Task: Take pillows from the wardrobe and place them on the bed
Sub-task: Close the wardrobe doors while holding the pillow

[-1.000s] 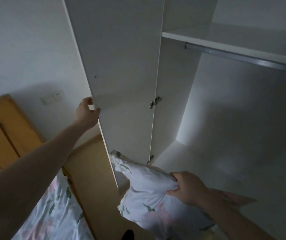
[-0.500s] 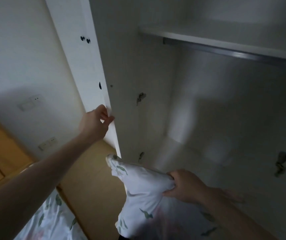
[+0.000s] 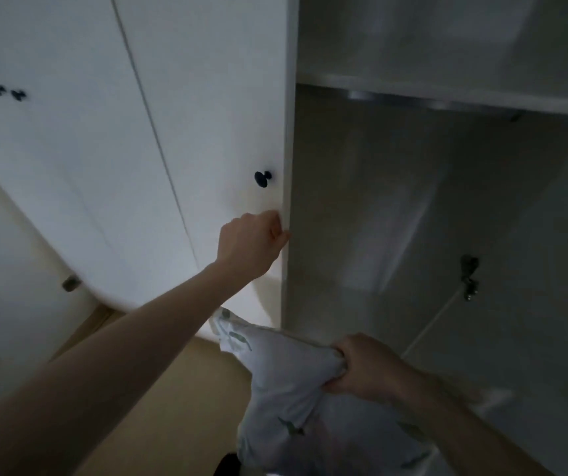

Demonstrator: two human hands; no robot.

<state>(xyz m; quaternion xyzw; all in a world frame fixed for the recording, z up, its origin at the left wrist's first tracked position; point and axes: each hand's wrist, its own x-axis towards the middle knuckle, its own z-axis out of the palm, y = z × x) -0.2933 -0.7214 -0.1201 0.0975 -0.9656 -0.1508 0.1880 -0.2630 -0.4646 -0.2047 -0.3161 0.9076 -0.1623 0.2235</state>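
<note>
A white pillow (image 3: 289,389) with a green leaf print hangs low in the middle of the head view. My right hand (image 3: 361,365) grips a bunch of its cover at the top edge. My left hand (image 3: 251,242) is stretched out and holds the free edge of the white wardrobe door (image 3: 207,132), fingers curled round that edge just below the door's black knob (image 3: 262,178). The door stands nearly flush with the wardrobe front. To its right the wardrobe's right half (image 3: 447,235) is open and dim inside. The bed is out of view.
A shelf (image 3: 447,94) with a metal hanging rail (image 3: 430,103) under it crosses the open compartment. A hinge (image 3: 468,278) sits on the right inner wall. Two more black knobs (image 3: 7,91) mark the doors at far left. Tan floor (image 3: 159,424) lies below.
My left hand has swung the wardrobe door from wide open to nearly shut. The view has turned right, the bed and wall have left the frame. My right hand still holds the pillow.
</note>
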